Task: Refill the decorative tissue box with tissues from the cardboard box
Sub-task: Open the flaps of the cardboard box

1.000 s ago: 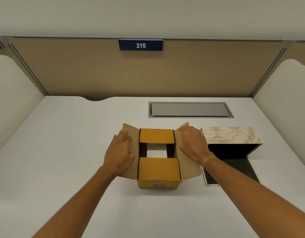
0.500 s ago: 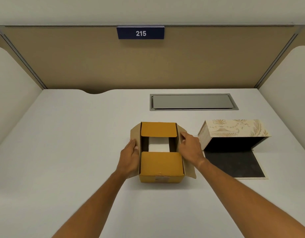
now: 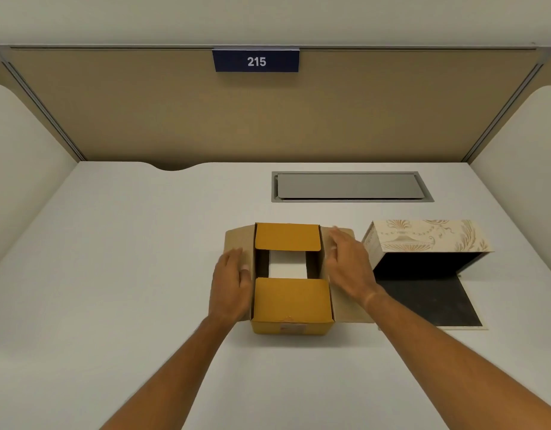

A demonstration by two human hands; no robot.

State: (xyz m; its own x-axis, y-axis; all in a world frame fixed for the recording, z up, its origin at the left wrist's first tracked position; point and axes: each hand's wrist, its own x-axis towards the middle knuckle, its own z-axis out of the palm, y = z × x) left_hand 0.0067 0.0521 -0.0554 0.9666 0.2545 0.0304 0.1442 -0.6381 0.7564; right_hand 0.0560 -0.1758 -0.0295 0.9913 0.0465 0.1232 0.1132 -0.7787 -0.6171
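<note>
Hands flat and open: left hand and right hand press the carton side flaps outward, exposing tissues. Tissue box lies just right, open, ready for loading.

Blue sign on partition reads 215

Cardboard box: mustard-yellow outer faces; side flaps plain brown.
Tissues: white.
Decorative tissue box: cream, with beige urn, garland and leaf scroll pattern; interior black.
Desk: off-white.
Desk hatch: grey.
Back panel: tan.
Sign: navy, white "215".
</note>
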